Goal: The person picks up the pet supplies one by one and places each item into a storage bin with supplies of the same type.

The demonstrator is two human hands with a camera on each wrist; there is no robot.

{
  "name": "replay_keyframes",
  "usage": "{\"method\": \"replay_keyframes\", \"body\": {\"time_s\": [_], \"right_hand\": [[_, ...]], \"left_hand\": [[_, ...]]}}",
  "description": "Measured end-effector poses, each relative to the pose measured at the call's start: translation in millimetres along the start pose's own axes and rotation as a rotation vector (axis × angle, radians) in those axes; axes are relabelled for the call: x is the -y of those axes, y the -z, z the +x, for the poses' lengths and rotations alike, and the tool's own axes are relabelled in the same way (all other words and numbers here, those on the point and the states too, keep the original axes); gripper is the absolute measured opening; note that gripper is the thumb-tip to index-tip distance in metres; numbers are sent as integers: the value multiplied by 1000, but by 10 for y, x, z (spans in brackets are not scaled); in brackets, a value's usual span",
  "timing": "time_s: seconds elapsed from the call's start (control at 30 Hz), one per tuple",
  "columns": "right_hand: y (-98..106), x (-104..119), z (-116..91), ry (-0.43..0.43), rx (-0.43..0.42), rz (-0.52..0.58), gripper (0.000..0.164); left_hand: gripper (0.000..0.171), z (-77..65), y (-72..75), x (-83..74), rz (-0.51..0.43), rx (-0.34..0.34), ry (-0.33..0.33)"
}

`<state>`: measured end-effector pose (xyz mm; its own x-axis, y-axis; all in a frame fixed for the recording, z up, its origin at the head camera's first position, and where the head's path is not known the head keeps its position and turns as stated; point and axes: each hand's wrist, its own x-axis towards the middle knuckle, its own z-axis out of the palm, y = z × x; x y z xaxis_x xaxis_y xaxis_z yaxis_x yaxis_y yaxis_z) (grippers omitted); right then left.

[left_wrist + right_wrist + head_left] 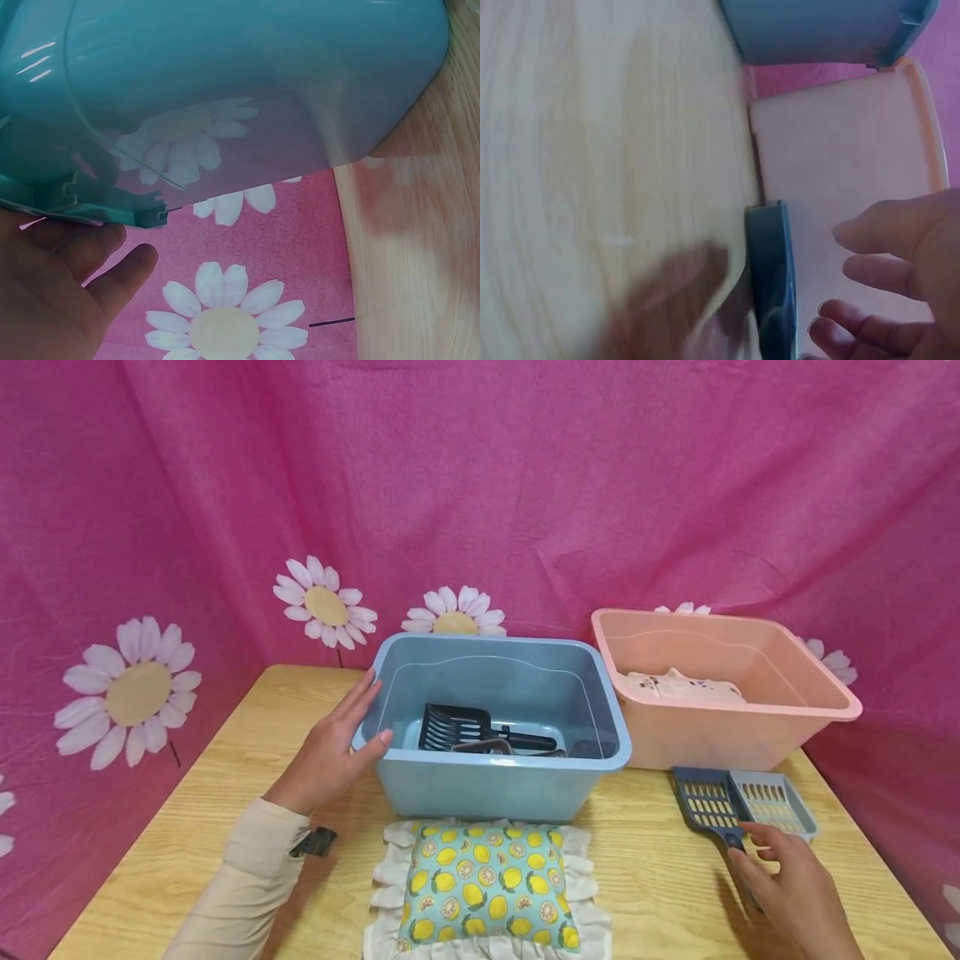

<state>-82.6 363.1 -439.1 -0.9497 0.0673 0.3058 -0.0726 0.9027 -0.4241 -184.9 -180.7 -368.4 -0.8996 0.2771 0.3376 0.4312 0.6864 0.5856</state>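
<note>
My left hand [330,760] rests at the left rim of a blue plastic bin [480,793], fingers extended along the side and thumb by the front corner. In the left wrist view, the fingers [120,277] lie beside the bin's rim. Inside the bin lie a black slotted litter scoop [457,727] and other partly hidden items. My right hand [802,885] is over the handle of a navy slotted litter scoop [708,802] on the table. Its fingers [885,225] look spread and apart from the scoop in the right wrist view.
A pink bin [712,735] stands at the back right with a whitish patterned cloth item [682,687] inside. A light grey-blue slotted scoop [780,802] lies beside the navy one. A ruffled lemon-print cushion [487,885] lies before the blue bin. A pink flowered curtain [480,485] hangs behind.
</note>
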Motion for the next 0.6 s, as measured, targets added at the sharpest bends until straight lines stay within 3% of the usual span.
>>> {"method": "replay_keyframes", "body": {"time_s": [0.6], "right_hand": [[-90, -68, 28, -40, 69, -15, 40]], "left_hand": [[78, 11, 7, -3, -12, 9, 9]]}}
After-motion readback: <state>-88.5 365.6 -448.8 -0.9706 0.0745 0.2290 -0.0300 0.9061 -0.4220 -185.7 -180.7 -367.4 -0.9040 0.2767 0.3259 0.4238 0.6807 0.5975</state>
